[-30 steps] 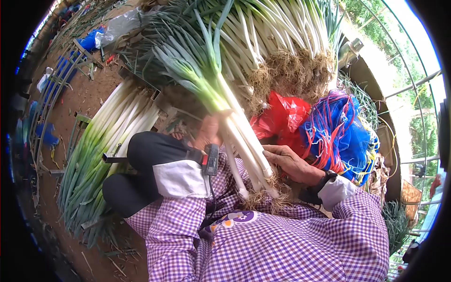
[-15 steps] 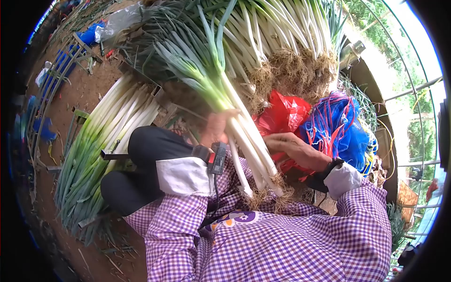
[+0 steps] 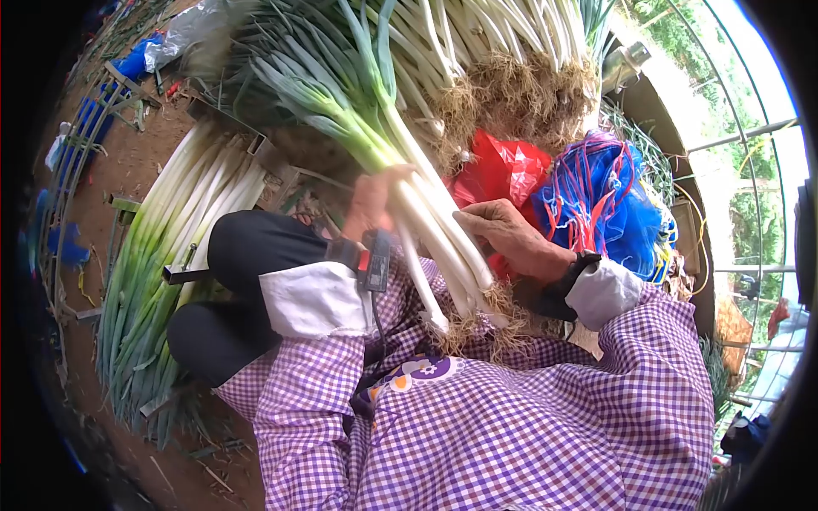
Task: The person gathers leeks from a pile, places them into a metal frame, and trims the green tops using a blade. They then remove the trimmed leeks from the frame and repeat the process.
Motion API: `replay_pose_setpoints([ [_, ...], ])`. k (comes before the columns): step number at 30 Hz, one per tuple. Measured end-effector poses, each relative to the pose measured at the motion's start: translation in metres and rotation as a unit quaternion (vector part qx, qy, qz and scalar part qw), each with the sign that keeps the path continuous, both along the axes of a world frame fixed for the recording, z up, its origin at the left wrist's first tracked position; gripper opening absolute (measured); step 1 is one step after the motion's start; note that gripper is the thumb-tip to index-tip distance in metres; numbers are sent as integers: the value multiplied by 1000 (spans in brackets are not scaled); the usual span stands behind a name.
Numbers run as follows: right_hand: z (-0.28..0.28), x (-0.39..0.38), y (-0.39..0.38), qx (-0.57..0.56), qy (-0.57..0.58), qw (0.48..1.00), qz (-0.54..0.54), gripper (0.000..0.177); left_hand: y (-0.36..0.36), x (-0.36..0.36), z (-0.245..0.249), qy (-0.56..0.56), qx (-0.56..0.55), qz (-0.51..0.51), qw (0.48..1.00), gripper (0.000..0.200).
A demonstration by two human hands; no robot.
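Leeks [image 3: 430,234], where are they?
— Bunched over the lap, roots toward the checked apron [image 3: 511,426]. The left hand [image 3: 371,204] is wrapped round the white stalks; the right hand [image 3: 503,234] lies against them, fingers loosely bent.
— Risk?
— One stalk hangs lower; a slack grip could let it slip out. The red bag [image 3: 503,166] and blue netting [image 3: 609,200] sit just behind the right hand, and their strings might snag.

Single head-worn fisheye camera, facing forward and down, close in
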State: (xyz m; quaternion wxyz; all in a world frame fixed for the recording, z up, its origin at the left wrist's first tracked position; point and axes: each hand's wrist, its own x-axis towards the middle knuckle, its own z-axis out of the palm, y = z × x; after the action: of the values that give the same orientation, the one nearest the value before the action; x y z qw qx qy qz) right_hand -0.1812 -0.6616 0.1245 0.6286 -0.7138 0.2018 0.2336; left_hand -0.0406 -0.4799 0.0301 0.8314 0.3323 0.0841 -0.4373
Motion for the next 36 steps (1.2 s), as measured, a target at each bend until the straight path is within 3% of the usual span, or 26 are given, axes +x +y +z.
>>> replay_pose_setpoints([
  [7,7,6,16,122,52,989,-63,43,-5,-1,-1,-14,22,29,999,39],
  [10,15,4,39,80,-41,996,3,58,-9,-5,3,-7,59,52,997,37],
  [11,8,5,36,109,3,994,6,73,-8,-6,6,-10,61,55,997,35],
  [19,6,10,62,107,58,992,-40,72,-5,-14,33,17,72,124,990,41],
  [27,15,7,50,12,-12,1000,20,68,-7,-14,24,43,-16,113,993,50],
  [30,30,0,40,-9,-36,998,44,68,-3,-16,39,77,-117,103,985,55],
  [33,46,-26,33,-24,-71,994,79,72,4,-9,59,117,-118,128,978,62],
  [36,73,-48,21,-124,-40,984,121,77,-8,0,17,19,-33,176,984,66],
])
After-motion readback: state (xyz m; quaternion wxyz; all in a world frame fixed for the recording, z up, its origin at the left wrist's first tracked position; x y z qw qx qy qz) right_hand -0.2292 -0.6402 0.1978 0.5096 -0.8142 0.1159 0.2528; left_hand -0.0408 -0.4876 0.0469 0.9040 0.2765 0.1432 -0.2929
